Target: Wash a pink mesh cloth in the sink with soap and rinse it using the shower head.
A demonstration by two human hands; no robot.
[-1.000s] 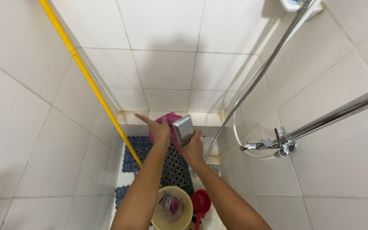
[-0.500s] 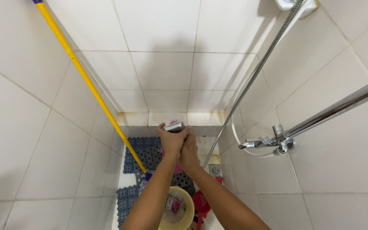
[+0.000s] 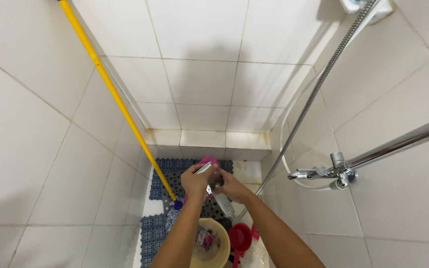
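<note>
Gripping a chrome shower head (image 3: 213, 186) together, the left hand (image 3: 194, 182) and the right hand (image 3: 230, 186) are both closed around it above the blue floor mat (image 3: 167, 176), a pink cloth (image 3: 208, 161) showing just behind them. Its metal hose (image 3: 319, 84) runs up the tiled wall beside a chrome tap (image 3: 336, 171). Below the arms sit a cream bucket (image 3: 213, 243) and a red scoop (image 3: 240, 238), with a yellow mop handle (image 3: 115, 99) leaning at left.

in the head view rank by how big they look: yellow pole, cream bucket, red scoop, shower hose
1. yellow pole and shower hose: both span most of the frame, too alike to rank
2. cream bucket, partly cut off by the frame edge
3. red scoop
</note>
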